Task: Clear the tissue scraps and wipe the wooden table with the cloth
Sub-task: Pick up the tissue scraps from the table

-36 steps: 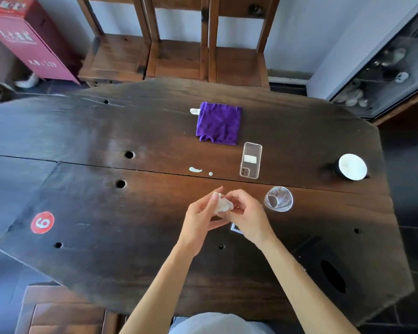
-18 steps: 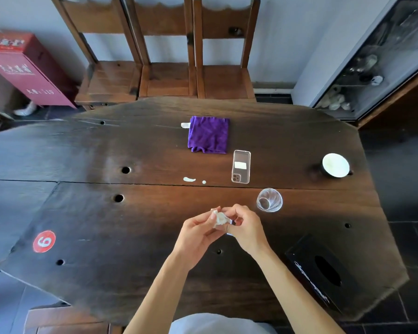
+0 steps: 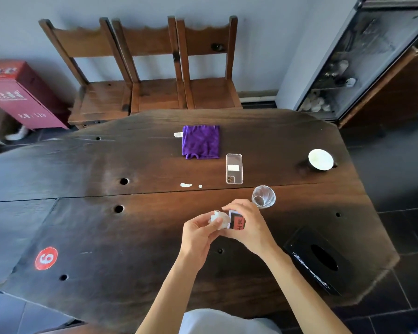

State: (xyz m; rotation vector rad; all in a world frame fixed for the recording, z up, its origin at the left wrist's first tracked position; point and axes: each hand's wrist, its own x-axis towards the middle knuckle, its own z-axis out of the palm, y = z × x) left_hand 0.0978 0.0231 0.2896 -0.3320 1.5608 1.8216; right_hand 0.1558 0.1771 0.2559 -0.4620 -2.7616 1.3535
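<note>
My left hand (image 3: 198, 235) pinches a crumpled white tissue wad (image 3: 219, 218) just above the dark wooden table (image 3: 106, 237), near its middle. My right hand (image 3: 251, 227) arches beside it, index fingertip on the wad's top. Loose tissue scraps lie farther back: a longer one (image 3: 185, 185), a tiny one (image 3: 200, 186), and one (image 3: 178, 134) at the left edge of the folded purple cloth (image 3: 200, 142). The cloth rests untouched at the table's far side.
A small red-and-black card (image 3: 238, 221) lies under my right hand. A phone (image 3: 234, 168), a clear glass (image 3: 263, 196), a white-topped cup (image 3: 321, 159) and a black tissue box (image 3: 321, 259) sit to the right. Three wooden chairs (image 3: 155, 92) stand behind the table.
My view has tilted up, so the table sits lower in the frame. Both hands stay together around the wad; my right fingers have lifted enough to show the card beneath.
</note>
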